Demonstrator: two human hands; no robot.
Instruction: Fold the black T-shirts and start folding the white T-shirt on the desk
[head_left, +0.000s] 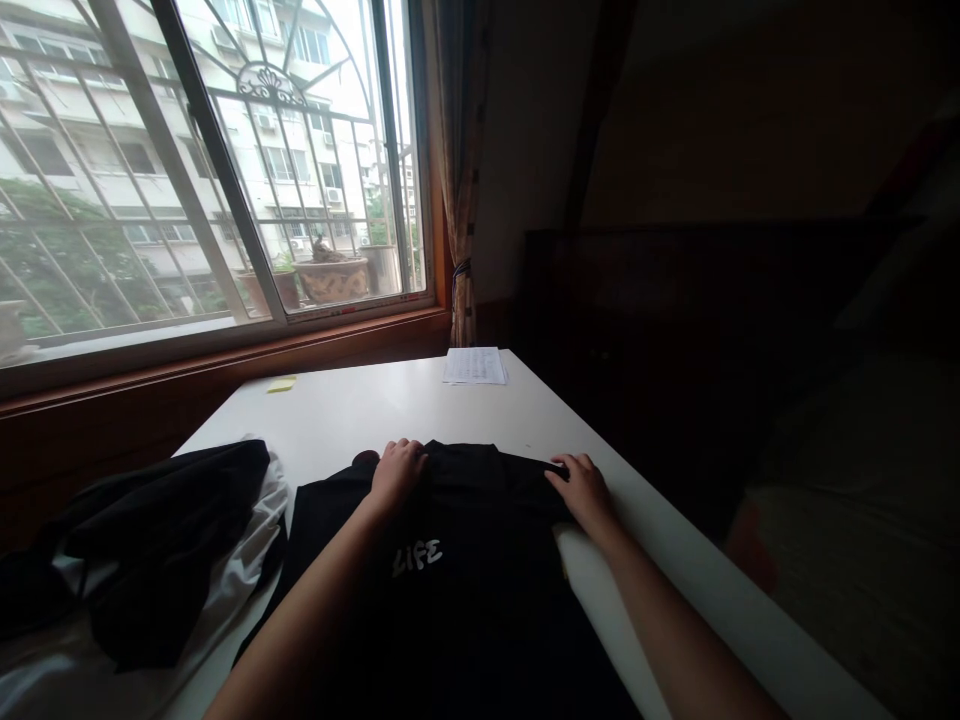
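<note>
A black T-shirt (480, 610) lies spread over the table, its small white print seen upside down at the chest. With curled fingers, my left hand (401, 472) grips the cloth along its far edge. Farther right, my right hand (585, 490) pinches the end of a sleeve between thumb and fingers. My left forearm crosses over the shirt and hides part of it. The near end of the garment runs out of view at the bottom.
Black and white clothes (172, 540) are heaped at the table's left. Printed papers (475, 366) and a yellow sticky note (282, 384) lie toward the far edge of the white table (375, 400). A barred window (300, 160) stands beyond; the right side is dark.
</note>
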